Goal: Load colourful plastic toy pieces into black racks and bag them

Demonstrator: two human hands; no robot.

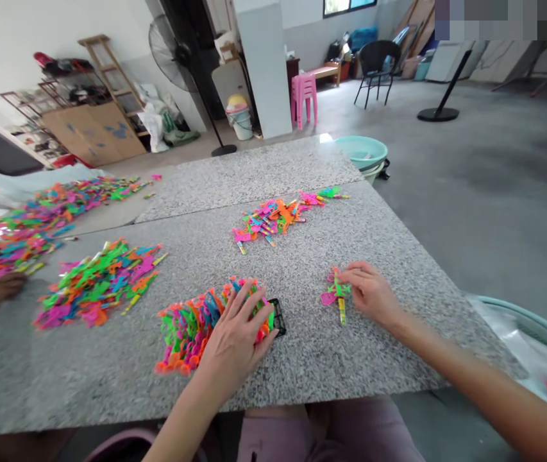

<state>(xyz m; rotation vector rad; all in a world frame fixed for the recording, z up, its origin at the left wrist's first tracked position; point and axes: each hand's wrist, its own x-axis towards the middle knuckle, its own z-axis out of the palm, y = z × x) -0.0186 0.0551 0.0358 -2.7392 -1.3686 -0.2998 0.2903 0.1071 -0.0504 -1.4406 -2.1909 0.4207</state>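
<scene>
Row of toys (pixel 181 330) sits part-built, I judge, beneath my left hand (pixel 235 333), fingers spread; my right hand (pixel 373 294) touches a loose toy (pixel 338 290) on the desk (pixel 388 366), grip unclear; heaps (pixel 100 279) remain unlined.

I saw bright daylight in the dark-framed glass window (pixel 349 6) and pale glare on the smooth grey floor (pixel 338 114).

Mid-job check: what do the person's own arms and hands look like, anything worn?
The left hand and right hand are bare: I see no glove, ring, watch or bracelet. The slim left forearm and right forearm are uncovered as far as they show, with no sleeve or cable.
</scene>
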